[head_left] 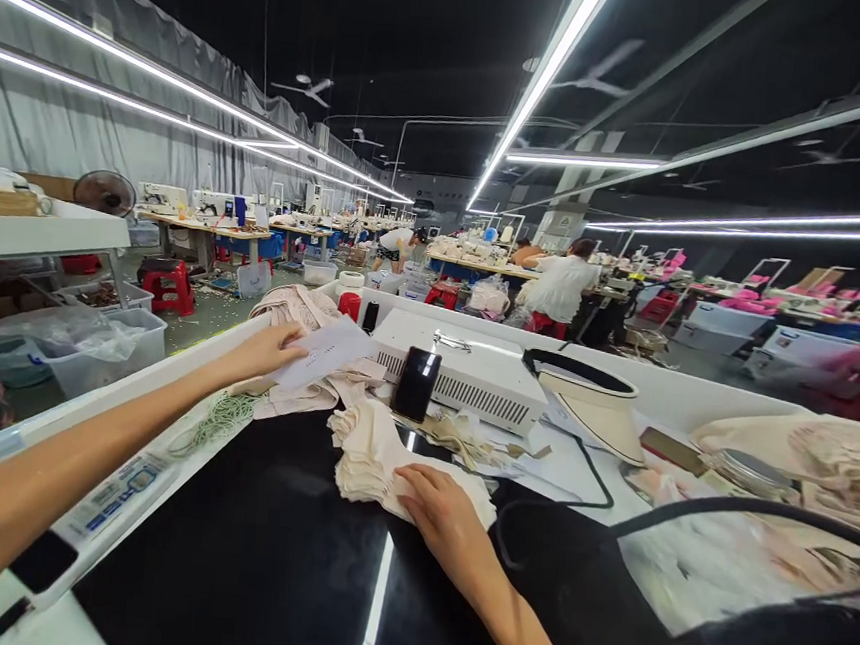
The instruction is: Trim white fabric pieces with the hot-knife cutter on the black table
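My left hand (273, 351) reaches out to the far left of the black work surface (252, 548). Its thumb and fingers close on the edge of a white paper sheet (331, 354) with small print, held over a pile of pale pink fabric (303, 400). Resting flat, my right hand (444, 509) has its fingers stretched on a stack of cream fabric pieces (369, 453) with wavy edges. Just behind that stack, a black phone (417, 384) leans upright against a white vented box (463, 366).
Green cord (219, 423) lies along the left edge. Fabric scraps (469, 438) and a cream visor (589, 402) sit behind the stack. A black machine (588, 577) stands close on the right. Farther off, people (563, 286) are among sewing tables.
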Demonstrator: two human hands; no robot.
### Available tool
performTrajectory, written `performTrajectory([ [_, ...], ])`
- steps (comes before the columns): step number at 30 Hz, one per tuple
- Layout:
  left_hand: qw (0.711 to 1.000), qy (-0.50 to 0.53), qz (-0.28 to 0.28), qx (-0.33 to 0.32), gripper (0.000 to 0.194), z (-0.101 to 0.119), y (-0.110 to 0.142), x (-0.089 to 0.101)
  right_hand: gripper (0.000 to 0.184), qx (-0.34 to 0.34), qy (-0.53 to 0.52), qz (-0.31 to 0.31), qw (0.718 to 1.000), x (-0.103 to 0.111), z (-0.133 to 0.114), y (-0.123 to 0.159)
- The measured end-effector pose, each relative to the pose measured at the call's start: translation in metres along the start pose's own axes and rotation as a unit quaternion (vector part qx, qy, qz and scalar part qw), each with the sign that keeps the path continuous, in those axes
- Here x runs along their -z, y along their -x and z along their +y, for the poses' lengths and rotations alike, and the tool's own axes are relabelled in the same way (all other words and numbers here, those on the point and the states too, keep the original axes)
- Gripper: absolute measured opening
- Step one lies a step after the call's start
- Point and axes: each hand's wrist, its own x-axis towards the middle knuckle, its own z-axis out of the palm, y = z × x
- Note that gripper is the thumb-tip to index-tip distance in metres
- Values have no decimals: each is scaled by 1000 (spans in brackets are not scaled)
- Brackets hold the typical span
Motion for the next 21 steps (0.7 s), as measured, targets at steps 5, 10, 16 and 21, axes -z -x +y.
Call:
performTrajectory([
  [5, 988, 38, -106, -107, 26, 81, -19, -9, 24, -7, -6, 12, 1000, 5, -2, 4],
  [10, 957, 8, -238, -167, 28, 141, -48, -51, 19, 3, -27, 8, 1000, 22, -7, 20],
  [16, 915, -63, -360, -172, 29, 151, -69, -104, 19, 14, -61, 2, 998, 41, -14, 42],
  [21, 899, -89, -394, -172, 31, 138, -70, -124, 24, -11, -49, 63, 997, 40, -1, 41],
])
